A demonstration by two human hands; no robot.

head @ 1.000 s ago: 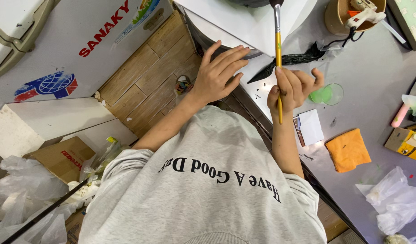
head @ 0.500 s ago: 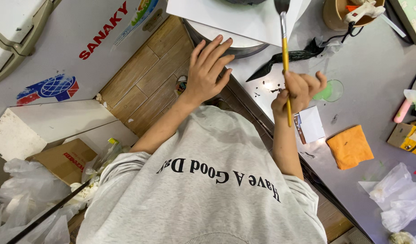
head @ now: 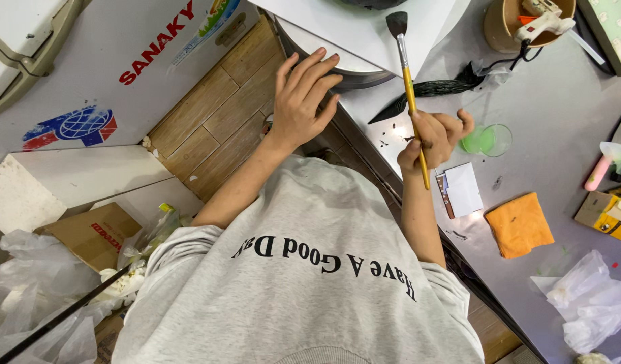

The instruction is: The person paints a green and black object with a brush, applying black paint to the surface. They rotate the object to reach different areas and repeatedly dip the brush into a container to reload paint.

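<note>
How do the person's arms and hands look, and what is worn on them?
Both forearms are bare. The light grey sweatshirt sleeves are pushed up to about the elbows. The left hand and right hand wear no gloves, and no rings, watch or bracelet can be seen. The left hand's nails look dark, perhaps painted.

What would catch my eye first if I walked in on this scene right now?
Most likely the long yellow-handled paintbrush, held upright in the right hand with its dark bristles over a white sheet at the top. Beside it, the left hand rests on the rim of a round grey object under that sheet. An orange cloth glows on the grey table to the right.
</note>
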